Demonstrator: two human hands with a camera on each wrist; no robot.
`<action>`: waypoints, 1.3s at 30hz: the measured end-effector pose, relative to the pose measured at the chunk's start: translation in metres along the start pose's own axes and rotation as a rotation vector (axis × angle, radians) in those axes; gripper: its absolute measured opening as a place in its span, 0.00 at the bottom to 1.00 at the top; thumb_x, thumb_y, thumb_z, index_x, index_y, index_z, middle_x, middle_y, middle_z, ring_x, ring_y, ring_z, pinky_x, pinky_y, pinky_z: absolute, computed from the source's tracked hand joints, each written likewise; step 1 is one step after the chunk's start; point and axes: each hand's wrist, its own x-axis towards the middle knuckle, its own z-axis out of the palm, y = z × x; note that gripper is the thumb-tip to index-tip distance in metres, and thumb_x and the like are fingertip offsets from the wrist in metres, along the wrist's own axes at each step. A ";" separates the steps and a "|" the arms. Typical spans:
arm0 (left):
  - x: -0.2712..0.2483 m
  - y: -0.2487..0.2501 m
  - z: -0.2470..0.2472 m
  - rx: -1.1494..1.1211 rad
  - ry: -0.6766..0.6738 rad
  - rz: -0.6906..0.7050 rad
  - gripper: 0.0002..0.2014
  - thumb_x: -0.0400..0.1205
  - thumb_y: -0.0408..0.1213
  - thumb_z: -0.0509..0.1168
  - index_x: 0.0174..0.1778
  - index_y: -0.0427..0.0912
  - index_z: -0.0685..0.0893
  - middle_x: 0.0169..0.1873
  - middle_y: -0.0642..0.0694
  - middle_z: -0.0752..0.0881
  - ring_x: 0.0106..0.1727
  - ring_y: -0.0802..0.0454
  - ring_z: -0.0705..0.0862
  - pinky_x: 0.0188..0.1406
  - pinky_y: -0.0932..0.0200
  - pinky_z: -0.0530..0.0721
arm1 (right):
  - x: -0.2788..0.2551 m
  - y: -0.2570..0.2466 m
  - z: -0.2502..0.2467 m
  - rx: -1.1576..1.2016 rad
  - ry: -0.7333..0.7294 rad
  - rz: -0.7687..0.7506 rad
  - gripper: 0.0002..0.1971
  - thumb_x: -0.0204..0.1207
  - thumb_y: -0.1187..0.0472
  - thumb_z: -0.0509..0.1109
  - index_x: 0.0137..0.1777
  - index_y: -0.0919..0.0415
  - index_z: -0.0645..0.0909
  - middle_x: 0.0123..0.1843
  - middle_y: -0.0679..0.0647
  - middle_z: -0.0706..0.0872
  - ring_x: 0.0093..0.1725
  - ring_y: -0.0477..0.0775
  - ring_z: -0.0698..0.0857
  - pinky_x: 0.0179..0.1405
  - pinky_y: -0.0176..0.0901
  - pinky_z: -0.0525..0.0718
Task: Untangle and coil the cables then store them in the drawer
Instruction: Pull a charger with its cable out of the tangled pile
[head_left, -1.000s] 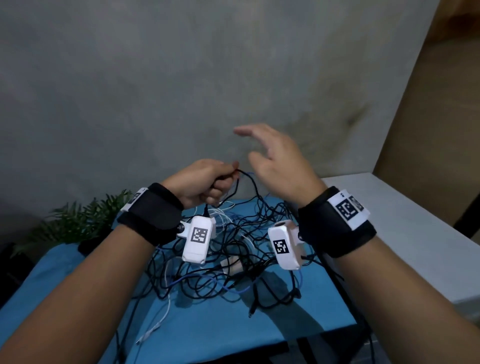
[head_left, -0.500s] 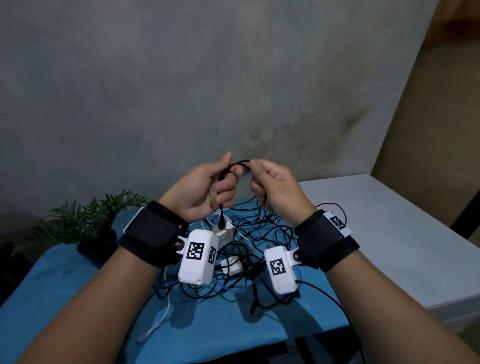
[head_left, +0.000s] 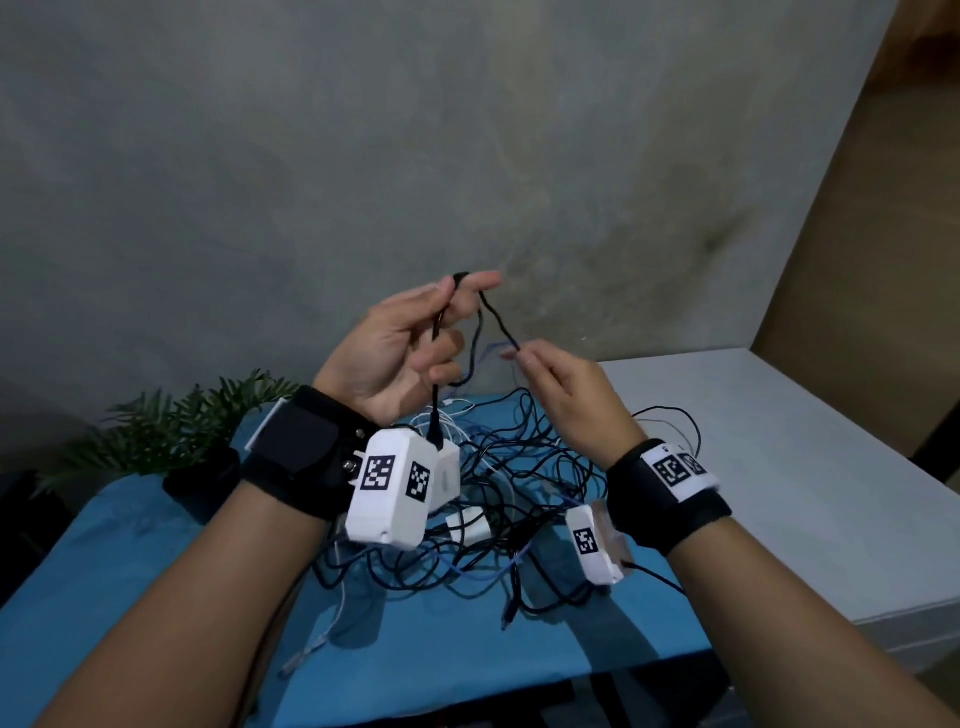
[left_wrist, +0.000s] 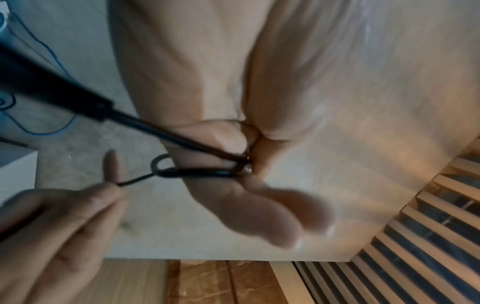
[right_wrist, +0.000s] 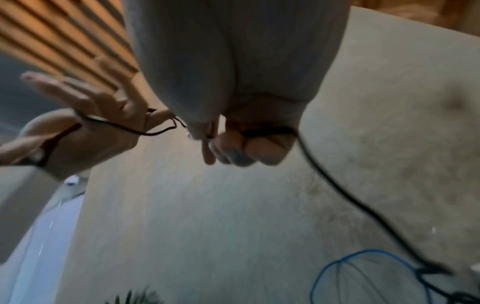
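A tangle of black, blue and white cables (head_left: 498, 499) lies on a blue cloth (head_left: 156, 597). My left hand (head_left: 457, 291) is raised above it. Thumb and forefinger pinch a black cable (head_left: 493, 317) whose plug end hangs down past the palm. In the left wrist view the same pinch (left_wrist: 244, 162) shows a small loop of the black cable (left_wrist: 197, 172). My right hand (head_left: 519, 358) sits lower to the right and pinches the black cable a short way along. In the right wrist view its curled fingers (right_wrist: 259, 148) hold the black cable (right_wrist: 324, 179), which trails down to the pile. No drawer is in view.
White charger blocks (head_left: 447, 478) sit inside the tangle. A potted plant (head_left: 171, 431) stands at the cloth's back left. A white tabletop (head_left: 805, 467) adjoins the cloth on the right. A grey wall rises close behind.
The right hand, open a second ago, came in and pinched the cable beside the left. The hands have since parted: left hand up, right hand down and right, a short length stretched between them.
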 end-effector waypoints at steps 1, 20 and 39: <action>0.002 -0.001 0.000 0.018 0.037 0.022 0.24 0.87 0.38 0.53 0.78 0.31 0.72 0.42 0.54 0.90 0.16 0.62 0.76 0.13 0.68 0.76 | -0.002 0.000 0.001 -0.119 -0.071 0.014 0.16 0.91 0.49 0.58 0.68 0.51 0.85 0.36 0.37 0.83 0.36 0.39 0.78 0.40 0.41 0.74; 0.006 -0.037 -0.025 0.818 0.129 -0.131 0.22 0.94 0.36 0.51 0.86 0.44 0.64 0.47 0.39 0.92 0.16 0.46 0.79 0.14 0.62 0.72 | 0.002 -0.034 -0.040 0.516 -0.185 0.080 0.10 0.88 0.71 0.61 0.50 0.59 0.82 0.29 0.49 0.75 0.22 0.43 0.64 0.19 0.34 0.63; -0.008 -0.011 0.002 0.007 0.044 0.040 0.25 0.85 0.39 0.54 0.78 0.33 0.71 0.32 0.56 0.86 0.21 0.62 0.83 0.17 0.64 0.84 | -0.025 0.039 0.019 -0.065 -0.156 0.063 0.16 0.91 0.50 0.59 0.55 0.58 0.84 0.35 0.38 0.84 0.37 0.41 0.81 0.42 0.51 0.82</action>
